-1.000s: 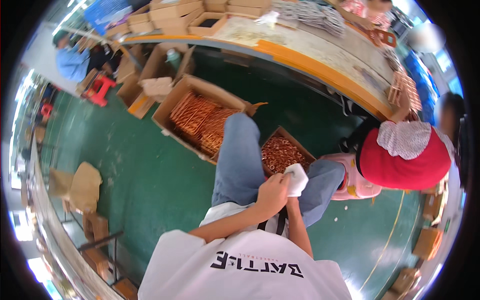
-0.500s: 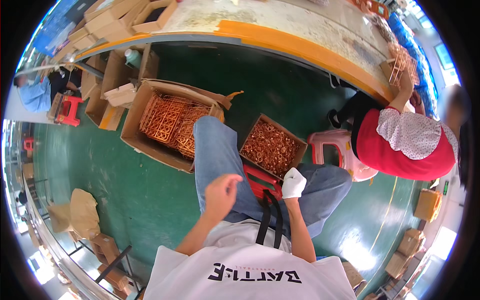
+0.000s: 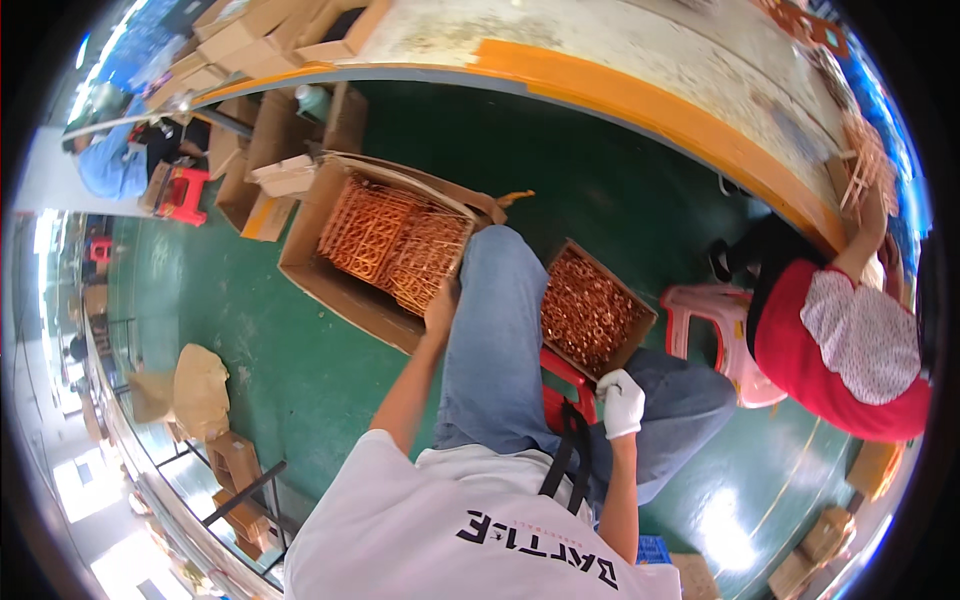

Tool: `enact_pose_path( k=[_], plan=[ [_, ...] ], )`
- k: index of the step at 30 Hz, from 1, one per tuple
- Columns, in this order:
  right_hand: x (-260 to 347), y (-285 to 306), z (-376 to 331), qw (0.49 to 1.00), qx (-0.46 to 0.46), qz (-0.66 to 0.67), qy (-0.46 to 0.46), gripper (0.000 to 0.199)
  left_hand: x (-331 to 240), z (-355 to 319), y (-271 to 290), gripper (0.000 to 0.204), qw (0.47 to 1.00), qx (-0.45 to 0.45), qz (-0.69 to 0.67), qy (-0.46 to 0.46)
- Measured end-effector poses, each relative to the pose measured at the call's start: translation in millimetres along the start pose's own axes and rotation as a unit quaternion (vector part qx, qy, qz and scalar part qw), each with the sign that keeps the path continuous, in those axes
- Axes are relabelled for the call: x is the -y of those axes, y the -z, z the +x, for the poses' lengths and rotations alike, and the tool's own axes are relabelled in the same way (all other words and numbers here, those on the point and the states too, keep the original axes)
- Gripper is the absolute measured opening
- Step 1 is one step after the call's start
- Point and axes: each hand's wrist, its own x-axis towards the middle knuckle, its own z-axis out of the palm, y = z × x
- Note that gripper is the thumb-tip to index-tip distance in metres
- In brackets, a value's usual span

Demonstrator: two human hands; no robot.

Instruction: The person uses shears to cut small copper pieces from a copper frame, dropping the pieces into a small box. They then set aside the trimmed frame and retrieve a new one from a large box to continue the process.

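My bare left hand point(image 3: 440, 308) reaches past my left knee to the near right side of a large cardboard box point(image 3: 330, 300). Stacked in that box are copper-coloured wire grids point(image 3: 385, 240), which the hand is close to or touching; its fingers are mostly hidden. My right hand point(image 3: 622, 403), in a white glove, is closed over my right thigh, by the near corner of a smaller cardboard box point(image 3: 640, 335). What it holds, if anything, does not show. Many small copper-coloured rings point(image 3: 588, 310) fill the smaller box.
A red plastic stool point(image 3: 565, 385) shows between my legs. At right a person in a red apron point(image 3: 810, 345) sits by a pink stool point(image 3: 705, 310), holding copper-coloured wire. A long worktable with an orange edge point(image 3: 600, 85) spans the far side. Cartons point(image 3: 270, 170) stand at left.
My left hand has gone from above my lap forward to the large box. My right hand stays closed near the smaller box's corner. The view has shifted, so the scene sits farther right.
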Motion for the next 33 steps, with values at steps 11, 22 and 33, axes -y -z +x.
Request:
enact_pose_path(
  k=[11,22,33],
  plan=[
    [13,-22,1,0.997,0.038,0.058,-0.023,0.020,24,-16,-30,0.059,0.998,-0.049,0.034,-0.024],
    [35,-42,-6,0.995,0.056,0.075,0.019,0.024,26,-5,-16,0.028,0.999,-0.017,-0.022,-0.027],
    [66,-70,14,0.977,0.166,0.081,-0.103,0.021,23,-31,3,0.026,0.991,-0.073,-0.106,-0.036]
  ],
)
